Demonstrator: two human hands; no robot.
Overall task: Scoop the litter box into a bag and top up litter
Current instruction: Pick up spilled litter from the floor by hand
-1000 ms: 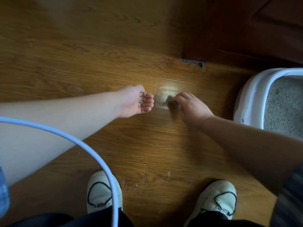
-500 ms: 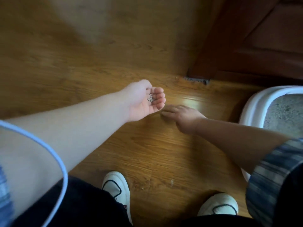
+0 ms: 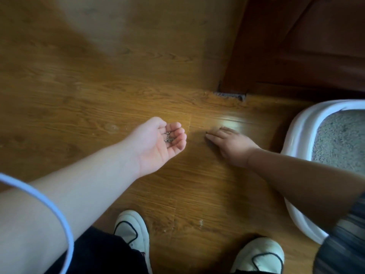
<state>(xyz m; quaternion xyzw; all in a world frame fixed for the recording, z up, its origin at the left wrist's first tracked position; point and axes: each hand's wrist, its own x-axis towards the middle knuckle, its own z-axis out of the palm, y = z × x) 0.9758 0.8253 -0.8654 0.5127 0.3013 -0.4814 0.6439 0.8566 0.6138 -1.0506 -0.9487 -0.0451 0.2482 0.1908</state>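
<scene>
Wood floor (image 3: 98, 107). Left hand (image 3: 158, 143) palm-up, fingers curled round a few litter grains (image 3: 168, 137). Right hand (image 3: 231, 145) just right of it, flat on floor, fingers straight. Litter box (image 3: 294, 135) beyond right hand, further right, litter inside.

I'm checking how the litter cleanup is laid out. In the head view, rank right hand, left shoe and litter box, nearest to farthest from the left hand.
1. Right hand: just to the right of the left hand, which cups litter granules.
2. Left shoe: below it, toward the person's body.
3. Litter box: far right, beyond the right hand.
</scene>
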